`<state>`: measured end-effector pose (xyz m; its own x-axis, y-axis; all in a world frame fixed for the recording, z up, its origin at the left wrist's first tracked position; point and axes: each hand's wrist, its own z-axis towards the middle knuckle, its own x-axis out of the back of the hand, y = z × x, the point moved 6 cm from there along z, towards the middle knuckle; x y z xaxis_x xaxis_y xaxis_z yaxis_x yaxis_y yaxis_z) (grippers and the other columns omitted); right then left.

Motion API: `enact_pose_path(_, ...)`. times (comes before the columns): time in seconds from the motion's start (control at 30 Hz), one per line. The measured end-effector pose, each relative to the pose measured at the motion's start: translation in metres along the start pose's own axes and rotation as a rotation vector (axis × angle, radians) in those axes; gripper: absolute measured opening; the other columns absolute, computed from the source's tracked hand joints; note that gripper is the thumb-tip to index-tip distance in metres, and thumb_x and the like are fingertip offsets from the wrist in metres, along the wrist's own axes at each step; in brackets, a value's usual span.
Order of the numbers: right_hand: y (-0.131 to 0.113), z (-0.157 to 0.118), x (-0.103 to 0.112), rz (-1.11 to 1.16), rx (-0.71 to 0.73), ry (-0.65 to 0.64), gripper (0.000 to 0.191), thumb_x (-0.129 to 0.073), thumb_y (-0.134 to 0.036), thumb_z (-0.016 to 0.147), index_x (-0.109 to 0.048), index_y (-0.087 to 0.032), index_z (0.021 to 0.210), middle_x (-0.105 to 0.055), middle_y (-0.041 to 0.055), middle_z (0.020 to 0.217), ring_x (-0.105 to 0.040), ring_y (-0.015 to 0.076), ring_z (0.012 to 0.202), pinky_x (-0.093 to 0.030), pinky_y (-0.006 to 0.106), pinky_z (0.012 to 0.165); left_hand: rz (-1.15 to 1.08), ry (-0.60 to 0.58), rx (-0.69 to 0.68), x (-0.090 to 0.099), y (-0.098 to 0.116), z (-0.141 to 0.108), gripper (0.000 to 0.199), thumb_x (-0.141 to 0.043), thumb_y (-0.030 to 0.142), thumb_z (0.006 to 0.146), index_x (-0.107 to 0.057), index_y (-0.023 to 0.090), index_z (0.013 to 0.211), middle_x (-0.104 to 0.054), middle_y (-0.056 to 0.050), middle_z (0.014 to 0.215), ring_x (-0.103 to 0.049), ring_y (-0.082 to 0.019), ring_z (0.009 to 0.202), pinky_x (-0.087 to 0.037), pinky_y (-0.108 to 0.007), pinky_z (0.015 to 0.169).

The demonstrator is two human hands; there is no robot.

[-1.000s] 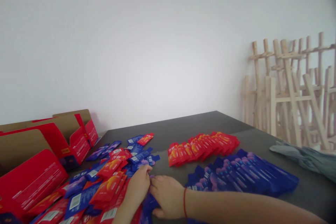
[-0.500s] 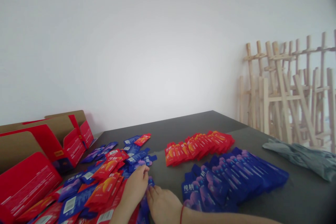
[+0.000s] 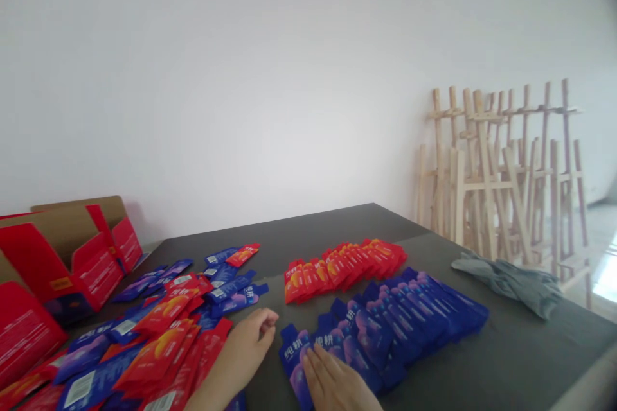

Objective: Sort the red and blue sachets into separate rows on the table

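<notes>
My right hand (image 3: pixel 335 380) lies flat, fingers together and stretched out, on a blue packet (image 3: pixel 296 359) at the near left end of an overlapping row of blue packets (image 3: pixel 405 321). Just left of that packet, my left hand (image 3: pixel 250 340) hovers with curved fingers, thumb apart from them and nothing between. Behind the blue row lies an overlapping row of red packets (image 3: pixel 344 266). A mixed heap of red and blue packets (image 3: pixel 159 353) spreads at the left, partly behind my left forearm.
Open red cardboard boxes (image 3: pixel 72 263) stand at the left edge of the dark table (image 3: pixel 308 225). A crumpled grey cloth (image 3: pixel 511 279) lies at the right. Wooden easels (image 3: pixel 486 186) lean by the white wall.
My right hand has moved right with a blue packet, which now lies at the row's left end. My left hand has come away from the packet. The view has turned slightly right.
</notes>
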<state>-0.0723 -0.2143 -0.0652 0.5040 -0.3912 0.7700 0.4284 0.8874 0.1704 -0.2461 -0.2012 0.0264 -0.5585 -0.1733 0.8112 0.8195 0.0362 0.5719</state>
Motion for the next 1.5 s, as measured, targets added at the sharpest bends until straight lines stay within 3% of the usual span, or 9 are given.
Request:
enact_pose_path(0.17,0.001,-0.017,-0.004,-0.008,-0.027,-0.012,0.041,-0.042,-0.007,0.092,-0.061,-0.007,0.129,-0.069,0.0187,0.119,-0.067,0.0290,0.108,-0.059,0.036,0.079,0.019,-0.184,-0.060,-0.020,0.033,-0.019,0.039,-0.058,0.020,0.073,-0.066,0.024,0.111,-0.069,-0.004,0.113,-0.063,-0.020,0.104,-0.046,-0.029,0.095)
enact_pose_path(0.3,0.015,-0.007,0.034,0.115,-0.027,-0.113,0.039,-0.051,-0.016,0.091,-0.061,-0.017,0.129,-0.069,0.0109,0.123,-0.067,0.0257,0.106,-0.055,0.037,0.091,0.048,-0.311,-0.032,-0.034,0.040,-0.035,0.071,-0.072,0.027,0.065,-0.057,0.029,0.134,-0.048,-0.006,0.148,-0.042,-0.028,0.137,-0.031,-0.038,0.116)
enact_pose_path(0.37,0.037,0.001,0.064,0.188,-0.088,-0.188,0.046,-0.058,-0.025,0.088,-0.057,-0.018,0.133,-0.063,0.0103,0.132,-0.063,0.0265,0.113,-0.050,0.038,0.097,0.076,-0.360,-0.009,-0.045,0.038,-0.039,0.087,-0.079,0.032,0.060,-0.050,0.028,0.141,-0.037,-0.009,0.157,-0.031,-0.032,0.144,-0.027,-0.044,0.118)
enact_pose_path(0.47,0.091,0.008,0.101,0.068,-0.396,-0.261,0.042,-0.051,-0.019,0.091,-0.058,-0.015,0.132,-0.062,0.0160,0.131,-0.057,0.0317,0.118,-0.045,0.047,0.101,0.124,-0.400,-0.036,-0.066,0.037,-0.040,0.100,-0.085,0.037,0.051,-0.048,0.023,0.144,-0.031,-0.015,0.158,-0.026,-0.037,0.146,-0.025,-0.049,0.118)
enact_pose_path(0.6,0.132,0.002,0.104,-0.011,-0.597,-0.478,0.039,-0.051,-0.012,0.089,-0.062,-0.012,0.127,-0.069,0.0179,0.113,-0.059,0.0342,0.111,-0.045,0.048,0.096,0.151,-0.380,-0.033,-0.086,0.038,-0.041,0.097,-0.077,0.035,0.059,-0.042,0.018,0.147,-0.025,-0.016,0.160,-0.018,-0.039,0.147,-0.023,-0.052,0.119)
enact_pose_path(1.0,0.105,-0.012,0.099,0.193,-0.532,-0.473,0.040,-0.046,-0.006,0.089,-0.066,-0.016,0.123,-0.070,0.0111,0.110,-0.063,0.0259,0.103,-0.047,0.038,0.092,0.284,-0.327,-0.031,-0.100,0.077,-0.044,0.087,-0.066,0.038,0.068,-0.038,0.021,0.149,-0.020,-0.012,0.161,-0.014,-0.040,0.148,-0.021,-0.057,0.118)
enact_pose_path(1.2,0.097,-0.006,0.094,0.192,-0.380,-0.527,0.026,-0.051,-0.008,0.090,-0.073,-0.017,0.099,-0.071,0.0087,0.101,-0.064,0.0250,0.096,-0.051,0.036,0.085,0.245,-0.051,-0.102,-0.128,0.062,-0.037,0.077,-0.056,0.035,0.078,-0.038,0.009,0.148,-0.027,-0.019,0.159,-0.021,-0.039,0.147,-0.026,-0.058,0.117)
enact_pose_path(1.3,0.095,-0.002,0.090,0.036,-0.395,-0.488,0.030,-0.052,-0.007,0.089,-0.069,-0.013,0.114,-0.070,0.0125,0.106,-0.064,0.0272,0.098,-0.052,0.038,0.083,0.168,0.071,-0.134,-0.143,0.054,-0.037,0.075,-0.055,0.034,0.081,-0.036,0.006,0.148,-0.025,-0.022,0.159,-0.019,-0.038,0.147,-0.025,-0.058,0.117)
enact_pose_path(1.5,0.084,-0.007,0.094,-0.041,-0.337,-0.234,0.040,-0.057,-0.015,0.088,-0.062,-0.014,0.128,-0.067,0.0126,0.118,-0.060,0.0283,0.108,-0.050,0.041,0.091,0.046,0.061,-0.280,-0.138,0.043,-0.040,0.080,-0.058,0.023,0.076,-0.031,0.018,0.151,-0.026,-0.016,0.160,-0.022,-0.033,0.148,-0.028,-0.057,0.116)
